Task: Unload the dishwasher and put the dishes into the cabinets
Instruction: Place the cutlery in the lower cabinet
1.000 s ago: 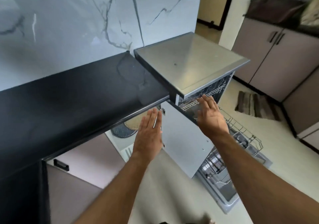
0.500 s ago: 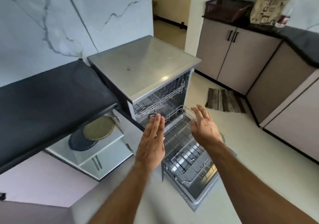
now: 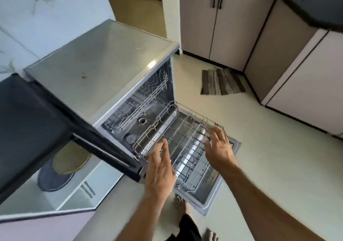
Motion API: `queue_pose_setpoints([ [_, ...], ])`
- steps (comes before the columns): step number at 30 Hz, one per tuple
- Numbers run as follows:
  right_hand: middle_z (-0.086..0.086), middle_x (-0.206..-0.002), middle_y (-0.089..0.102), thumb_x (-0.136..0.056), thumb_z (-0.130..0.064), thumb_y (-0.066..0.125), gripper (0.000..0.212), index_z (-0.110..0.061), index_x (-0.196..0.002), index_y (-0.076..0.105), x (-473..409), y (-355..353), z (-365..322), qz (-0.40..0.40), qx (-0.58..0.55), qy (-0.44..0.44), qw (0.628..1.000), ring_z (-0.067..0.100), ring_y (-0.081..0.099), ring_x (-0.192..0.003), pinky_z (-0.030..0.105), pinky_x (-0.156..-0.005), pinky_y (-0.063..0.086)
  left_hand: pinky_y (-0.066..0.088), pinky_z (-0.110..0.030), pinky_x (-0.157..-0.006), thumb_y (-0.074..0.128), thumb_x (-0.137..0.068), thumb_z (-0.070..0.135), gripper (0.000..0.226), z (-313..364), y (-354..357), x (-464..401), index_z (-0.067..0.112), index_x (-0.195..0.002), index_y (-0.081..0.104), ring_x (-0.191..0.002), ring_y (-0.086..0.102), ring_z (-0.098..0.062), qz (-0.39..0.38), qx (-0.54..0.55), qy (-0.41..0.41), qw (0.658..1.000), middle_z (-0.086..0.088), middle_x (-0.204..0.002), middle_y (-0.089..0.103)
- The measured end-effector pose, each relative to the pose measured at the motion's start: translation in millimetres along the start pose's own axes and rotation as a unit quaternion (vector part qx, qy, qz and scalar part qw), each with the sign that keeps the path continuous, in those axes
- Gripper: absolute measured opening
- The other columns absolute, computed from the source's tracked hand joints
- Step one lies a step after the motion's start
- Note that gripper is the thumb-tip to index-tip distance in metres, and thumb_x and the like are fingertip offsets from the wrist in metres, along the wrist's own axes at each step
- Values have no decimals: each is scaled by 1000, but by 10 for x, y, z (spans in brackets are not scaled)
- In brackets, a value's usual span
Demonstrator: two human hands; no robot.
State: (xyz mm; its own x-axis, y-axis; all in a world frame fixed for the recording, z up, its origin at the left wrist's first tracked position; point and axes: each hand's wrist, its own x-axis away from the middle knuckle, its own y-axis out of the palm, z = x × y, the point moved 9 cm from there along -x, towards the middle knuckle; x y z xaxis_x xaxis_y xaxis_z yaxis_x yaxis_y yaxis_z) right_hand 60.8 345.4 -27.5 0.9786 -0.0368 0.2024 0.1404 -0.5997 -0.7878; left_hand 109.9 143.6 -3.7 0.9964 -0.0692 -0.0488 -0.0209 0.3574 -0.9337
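Observation:
The silver dishwasher point(image 3: 104, 70) stands open with its door point(image 3: 213, 198) folded down to the floor. Its lower wire rack point(image 3: 178, 129) is pulled out over the door and looks bare of dishes. An upper rack point(image 3: 148, 96) sits inside the tub. My left hand point(image 3: 160, 170) hovers over the near left side of the lower rack with fingers straight, holding nothing. Over the rack's right side, my right hand point(image 3: 219, 148) reaches with fingers spread and empty. A tan plate point(image 3: 71, 158) and a dark plate point(image 3: 53, 178) lie on a shelf in the open cabinet at the left.
A black counter point(image 3: 31, 122) runs at the left above the open cabinet's shelf point(image 3: 78, 188). Closed beige cabinets point(image 3: 219, 27) line the back and right. A striped mat point(image 3: 221, 82) lies on the floor. My bare feet point(image 3: 181, 203) stand near the door's front edge.
The view has swung from the counter and cabinet to the dishwasher. Both hands have dropped and moved out over the pulled-out lower rack, still empty.

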Motion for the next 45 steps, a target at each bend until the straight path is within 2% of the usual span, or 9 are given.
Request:
queue_pose_setpoints([
  [3,1,-160,21,-104,-30,40,48,-30,-151,30,-277,80,205,-25,19,11,999,22,21,-146,42,-118,21,36,-34,-111,74,-72,9,95,13,341,-268,1,-152,24,-124,48,-21,-31,25,17,999,-12,-143,33],
  [7,5,-144,45,-99,-25,49,42,-21,-141,47,-755,183,583,29,-1,55,998,24,40,-133,40,-111,34,46,-39,-106,57,-76,12,88,-3,891,-667,-2,-153,17,-134,43,-26,-53,70,27,996,-13,-154,17],
  [11,4,-140,50,-96,-21,54,43,-23,-139,51,-980,629,1045,43,-59,134,988,24,43,-130,38,-109,37,47,-35,-104,70,-78,2,101,-132,1573,-914,4,-155,4,-133,46,-25,-98,79,16,992,-5,-159,-1],
  [18,4,-144,52,-99,-25,51,44,-19,-142,50,-1206,1802,1731,-59,-60,171,982,24,45,-132,32,-111,33,37,-24,-107,67,-78,-2,77,-375,2602,-1105,6,-148,35,-127,51,-22,-128,50,-6,991,-6,-148,33],
  [23,5,-136,61,-100,-31,49,43,-22,-142,51,-1549,2284,2117,-62,-84,203,974,24,58,-122,31,-103,43,54,-34,-77,53,-87,6,34,-609,3353,-1035,15,-119,61,-91,66,-24,-104,46,-22,993,-3,-103,67],
  [29,9,-98,74,-97,-29,51,26,-15,-104,71,-2088,2782,2524,-37,-78,234,968,28,67,-88,32,-80,52,52,-33,-62,68,-80,7,22,-743,4101,-1020,18,-99,66,-75,65,-23,-128,26,-54,990,0,-85,69],
  [33,9,-79,68,-97,-32,51,31,-12,-79,66,-2359,3152,2831,-31,-65,273,959,27,63,-71,34,-69,56,52,-33,-69,70,-78,10,27,-887,4595,-940,17,-104,64,-83,65,-23,-170,25,-110,979,-3,-91,69],
  [40,8,-79,70,-83,-57,62,46,-12,-81,70,-2598,3601,3276,-10,-112,389,915,24,69,-71,38,-71,60,50,-32,-87,59,-81,17,47,-999,5113,-826,16,-127,50,-113,47,-24,-292,-70,-165,940,-9,-125,50],
  [45,7,-80,71,-78,-67,61,53,-15,-82,70,-2643,3727,3462,-22,-128,409,903,25,71,-73,41,-70,60,49,-27,-81,63,-84,23,54,-1001,5147,-810,18,-134,43,-108,57,-22,-330,-60,-190,923,-9,-133,45],
])
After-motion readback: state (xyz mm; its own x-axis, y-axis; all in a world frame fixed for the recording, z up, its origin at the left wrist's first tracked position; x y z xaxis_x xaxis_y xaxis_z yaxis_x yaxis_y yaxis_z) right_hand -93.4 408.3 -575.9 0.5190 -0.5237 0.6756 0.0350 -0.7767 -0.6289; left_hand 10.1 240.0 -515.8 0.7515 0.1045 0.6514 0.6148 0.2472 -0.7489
